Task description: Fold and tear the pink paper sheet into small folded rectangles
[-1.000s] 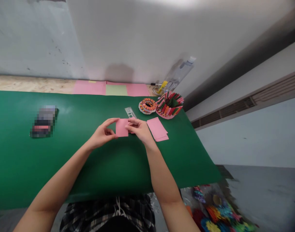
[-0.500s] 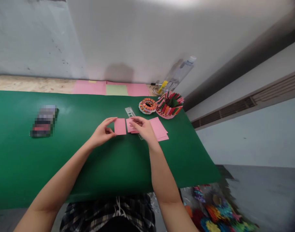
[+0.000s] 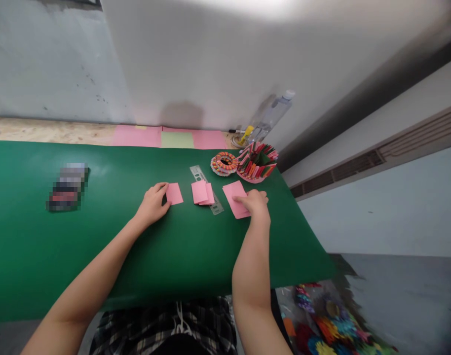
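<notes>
My left hand (image 3: 153,203) pinches the left edge of a small pink paper square (image 3: 175,194) at the green tabletop, thumb low and fingers high. To its right, a few folded pink papers (image 3: 201,192) lie overlapping, partly on a clear ruler (image 3: 217,205). Farther right, my right hand (image 3: 255,201) is closed over the right side of larger pink paper sheets (image 3: 233,191). Its thumb rests on top of them, while part of the sheets is hidden under the hand.
Behind the papers sit striped folded-paper rings (image 3: 224,163) and a round holder of folded paper strips (image 3: 258,162). A clear bottle (image 3: 273,116) and yellow glue stick (image 3: 246,134) stand at the wall. A blurred-out phone-like object (image 3: 67,187) lies left.
My right hand has left the folded papers and moved right onto the larger sheets. My left hand has shifted slightly left and down with the pink square.
</notes>
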`<act>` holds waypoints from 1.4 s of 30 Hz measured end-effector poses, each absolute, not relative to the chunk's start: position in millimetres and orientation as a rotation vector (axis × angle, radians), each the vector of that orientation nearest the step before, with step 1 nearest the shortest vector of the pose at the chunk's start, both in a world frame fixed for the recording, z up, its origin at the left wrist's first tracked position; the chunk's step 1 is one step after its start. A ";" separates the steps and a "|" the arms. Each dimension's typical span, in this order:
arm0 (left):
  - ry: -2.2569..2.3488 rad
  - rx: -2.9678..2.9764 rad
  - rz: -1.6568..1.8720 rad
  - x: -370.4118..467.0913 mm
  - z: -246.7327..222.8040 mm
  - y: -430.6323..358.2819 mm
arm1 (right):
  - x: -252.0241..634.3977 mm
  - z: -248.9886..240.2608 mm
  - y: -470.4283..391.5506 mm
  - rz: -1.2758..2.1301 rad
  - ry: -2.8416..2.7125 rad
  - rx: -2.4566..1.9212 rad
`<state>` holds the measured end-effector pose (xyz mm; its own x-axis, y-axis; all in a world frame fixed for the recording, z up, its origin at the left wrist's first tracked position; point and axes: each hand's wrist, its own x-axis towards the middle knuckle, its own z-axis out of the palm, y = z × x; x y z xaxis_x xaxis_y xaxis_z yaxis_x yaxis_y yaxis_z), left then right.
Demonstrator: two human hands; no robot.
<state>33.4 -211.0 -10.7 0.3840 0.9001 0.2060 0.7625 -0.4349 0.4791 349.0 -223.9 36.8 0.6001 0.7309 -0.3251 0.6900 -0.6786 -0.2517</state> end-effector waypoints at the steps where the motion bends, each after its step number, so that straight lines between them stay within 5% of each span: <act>1: 1.474 2.367 0.629 32.8 -12.7 -210.3 | 350.1 36.4 -224.0 0.657 -1.214 -2.704; 16: 1.294 2.289 0.778 36.3 -6.4 -212.3 | 356.5 29.1 -223.7 0.637 -1.328 -2.512; 21: 1.341 2.170 0.848 37.6 -6.0 -213.3 | 354.2 32.3 -224.2 0.651 -1.205 -1.993; 28: 1.389 2.049 0.948 38.0 -12.1 -210.9 | 295.4 44.5 -226.9 1.240 -1.038 -1.306; 33: 1.384 1.994 0.975 37.7 -12.4 -208.3 | 247.4 33.9 -231.7 1.462 -1.372 -1.292; 42: 1.480 1.970 1.193 33.4 4.3 -208.6 | 229.5 33.7 -242.4 0.974 -1.965 -1.787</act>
<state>33.4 -208.6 4.3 0.0746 0.9179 0.3897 0.5756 -0.3587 0.7348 229.5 -242.4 33.7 -0.1731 0.9621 -0.2107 0.7502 -0.0098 -0.6612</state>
